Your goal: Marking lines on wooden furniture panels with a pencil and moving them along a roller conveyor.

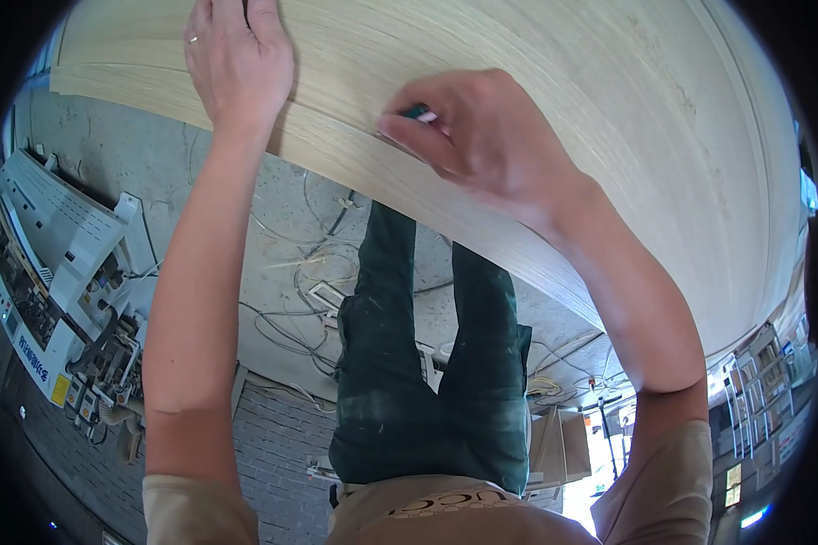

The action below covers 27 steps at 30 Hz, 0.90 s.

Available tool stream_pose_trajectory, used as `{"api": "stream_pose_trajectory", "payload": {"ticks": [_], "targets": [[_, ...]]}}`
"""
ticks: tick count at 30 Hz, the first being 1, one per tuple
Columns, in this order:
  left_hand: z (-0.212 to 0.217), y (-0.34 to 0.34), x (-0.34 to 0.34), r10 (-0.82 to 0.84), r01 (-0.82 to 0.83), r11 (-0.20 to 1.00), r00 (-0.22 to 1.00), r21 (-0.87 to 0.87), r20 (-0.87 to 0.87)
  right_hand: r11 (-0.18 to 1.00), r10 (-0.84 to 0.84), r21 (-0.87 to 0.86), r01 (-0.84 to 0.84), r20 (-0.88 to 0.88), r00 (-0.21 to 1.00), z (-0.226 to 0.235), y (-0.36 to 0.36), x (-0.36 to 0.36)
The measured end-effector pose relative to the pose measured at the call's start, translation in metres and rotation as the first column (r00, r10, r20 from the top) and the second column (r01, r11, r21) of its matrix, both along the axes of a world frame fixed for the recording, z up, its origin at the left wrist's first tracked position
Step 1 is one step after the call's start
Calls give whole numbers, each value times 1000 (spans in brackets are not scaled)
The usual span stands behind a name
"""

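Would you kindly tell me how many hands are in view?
2: the left hand rests on the wooden panel, fingertips cut off by the frame; the right hand, further right, curls around a small dark green object, mostly hidden.

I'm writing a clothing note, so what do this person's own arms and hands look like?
Plain, short tan sleeves end above the elbows; the forearms are bare. The left hand is ungloved, with a thin ring; the right hand is ungloved too.
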<state>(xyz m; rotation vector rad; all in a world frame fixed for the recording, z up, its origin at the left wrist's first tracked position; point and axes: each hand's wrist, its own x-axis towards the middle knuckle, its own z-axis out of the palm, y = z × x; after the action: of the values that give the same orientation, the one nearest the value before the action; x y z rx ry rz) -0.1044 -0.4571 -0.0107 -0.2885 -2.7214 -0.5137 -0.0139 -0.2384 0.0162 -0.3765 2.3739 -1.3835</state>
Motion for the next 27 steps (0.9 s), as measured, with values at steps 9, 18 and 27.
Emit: {"api": "stream_pose_trajectory", "payload": {"ticks": [9, 18, 27], "targets": [[-6, -2, 0, 5, -7, 1000, 999, 29, 43, 996, 21, 80, -29, 108, 994, 11, 72, 53], [-25, -18, -6, -24, 25, 999, 999, -30, 37, 996, 33, 79, -35, 35, 999, 18, 135, 104], [-35, -42, -20, -42, 48, 992, 998, -121, 53, 993, 4, 115, -9, 50, 999, 20, 194, 160]]}}
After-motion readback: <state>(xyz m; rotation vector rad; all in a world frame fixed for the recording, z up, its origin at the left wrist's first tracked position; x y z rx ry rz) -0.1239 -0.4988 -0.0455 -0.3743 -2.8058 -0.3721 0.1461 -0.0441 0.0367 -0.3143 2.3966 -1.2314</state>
